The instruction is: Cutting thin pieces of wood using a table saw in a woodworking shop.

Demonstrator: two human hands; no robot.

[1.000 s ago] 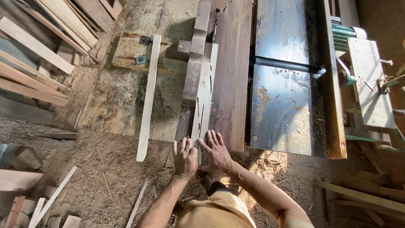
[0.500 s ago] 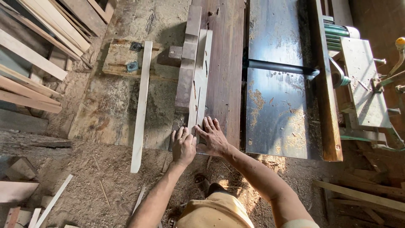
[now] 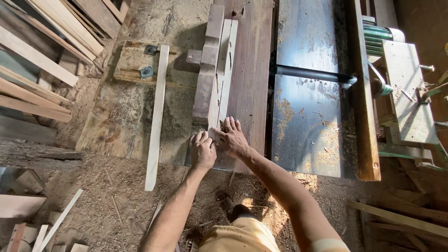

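Observation:
Two pale wooden strips lie side by side along the dark wooden bench, next to a brownish block rail. My left hand is curled against the near end of the left strip. My right hand lies flat, fingers spread, on the near end of the strips and the bench top. Both hands press at the strips' near ends.
A long pale slat lies loose on the concrete slab to the left. A steel planer table with a cutter slot and a wooden fence stands to the right. Stacked planks sit far left; offcuts and sawdust cover the floor.
Both hands and the pale strips have moved forward along the bench, away from me. The left hand has closed more tightly against the strip end.

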